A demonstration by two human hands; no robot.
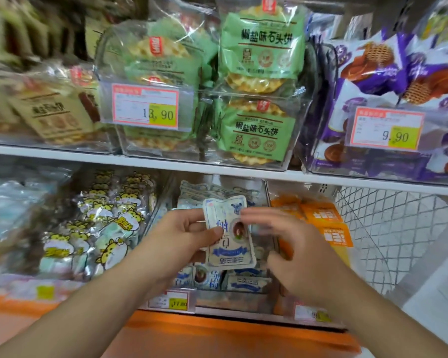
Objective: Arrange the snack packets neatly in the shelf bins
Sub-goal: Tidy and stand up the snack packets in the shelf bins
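- Left hand (184, 233): thumb and fingers pinch a blue-and-white snack packet (229, 233), held upright above the clear bin (233, 301) of like packets.
- Right hand (292, 251): blurred, fingers spread just right of the packet; contact cannot be told.
- Orange packets (329, 223): right of the bin.

Bright, even store light; glare on the clear bins (243, 99), edges blurred and bowed.
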